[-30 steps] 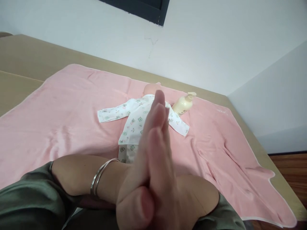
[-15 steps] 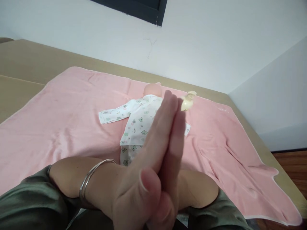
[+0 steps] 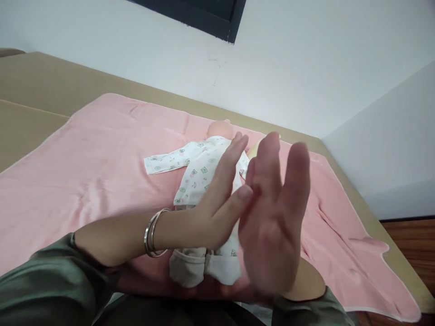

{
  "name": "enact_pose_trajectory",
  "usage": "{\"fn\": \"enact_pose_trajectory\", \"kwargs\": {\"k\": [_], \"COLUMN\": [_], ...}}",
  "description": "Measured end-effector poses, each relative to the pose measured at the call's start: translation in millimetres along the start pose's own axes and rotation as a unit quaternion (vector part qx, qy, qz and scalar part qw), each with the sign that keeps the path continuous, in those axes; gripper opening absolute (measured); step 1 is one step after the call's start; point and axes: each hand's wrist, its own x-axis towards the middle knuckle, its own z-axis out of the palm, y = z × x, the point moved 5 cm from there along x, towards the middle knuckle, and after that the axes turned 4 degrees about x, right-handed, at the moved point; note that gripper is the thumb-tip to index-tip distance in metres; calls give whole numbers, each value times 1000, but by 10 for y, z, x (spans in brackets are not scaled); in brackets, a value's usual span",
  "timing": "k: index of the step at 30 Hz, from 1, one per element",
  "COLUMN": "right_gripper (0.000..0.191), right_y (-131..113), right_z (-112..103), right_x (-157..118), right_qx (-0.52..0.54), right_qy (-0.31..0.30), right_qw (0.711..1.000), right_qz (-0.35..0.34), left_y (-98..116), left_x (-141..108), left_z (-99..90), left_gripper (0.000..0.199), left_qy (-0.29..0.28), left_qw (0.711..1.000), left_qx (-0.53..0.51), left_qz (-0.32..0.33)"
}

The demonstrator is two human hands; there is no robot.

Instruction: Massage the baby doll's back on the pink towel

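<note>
My left hand [image 3: 220, 203], below silver bangles [image 3: 151, 233] on the wrist, is raised with its fingers stretched out and holds nothing. Close beside it, my right hand [image 3: 273, 217] shows its palm, fingers extended and slightly blurred. Both are held above a baby doll [image 3: 220, 130], which lies on a pink blanket [image 3: 112, 145]. The doll wears a white patterned top [image 3: 195, 181] with long sleeves and pale footed bottoms [image 3: 186, 267]. My hands hide part of its right side. Behind my right hand, a cream pump bottle [image 3: 254, 149] is mostly covered.
Under the blanket is a light wooden table [image 3: 84, 81], its back edge along a white wall [image 3: 288, 77]. A dark frame [image 3: 217, 22] is set in the wall above. Reddish-brown wood [image 3: 411, 244] shows beyond the table's right edge.
My palms were pressed together and have now come apart. My right hand has shifted right and turned its palm into view. More of the doll's legs shows, while the bottle is more hidden.
</note>
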Motion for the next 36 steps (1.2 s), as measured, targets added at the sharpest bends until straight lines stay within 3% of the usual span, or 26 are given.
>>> {"fn": "enact_pose_trajectory", "kwargs": {"k": [2, 4, 6, 8, 12, 16, 19, 23, 25, 27, 32, 36], "right_gripper": [66, 59, 54, 52, 53, 56, 56, 61, 65, 67, 58, 57], "right_y": [347, 752, 1110, 1334, 1320, 1302, 1549, 1935, 1957, 1824, 1324, 1342], "right_z": [10, 148, 367, 616, 993, 1081, 1005, 845, 809, 839, 1058, 1082], "right_x": [137, 239, 274, 252, 136, 121, 223, 304, 275, 219, 65, 105], "right_qx": [86, 129, 128, 62, -100, -131, -108, -108, -149, -198, -242, -205], "right_qy": [50, 61, 43, -15, -139, -194, -214, -192, -167, -153, -163, -189], "right_qw": [994, 983, 973, 972, 974, 964, 958, 937, 922, 916, 936, 948], "right_qz": [40, 116, 188, 224, 150, 126, 156, 272, 316, 312, 197, 156], "left_y": [-149, -431, -693, -906, -1222, -1329, -1400, -1547, -1595, -1607, -1584, -1568], "left_x": [117, 264, 415, 560, 713, 732, 764, 804, 810, 811, 803, 800], "left_z": [-77, -223, -371, -486, -618, -671, -657, -637, -640, -645, -671, -672], "left_gripper": [53, 36, 31, 34, 36, 38, 43, 51, 50, 49, 48, 48], "left_qy": [46, 150, 235, 263, 209, 166, 131, 94, 91, 93, 105, 104], "left_qw": [998, 982, 960, 949, 953, 943, 927, 907, 899, 896, 896, 899], "left_qx": [43, 76, 105, 139, 201, 287, 350, 406, 422, 430, 429, 422], "left_qz": [-3, -82, -111, -99, -84, -35, -27, -62, -68, -57, -48, -51]}}
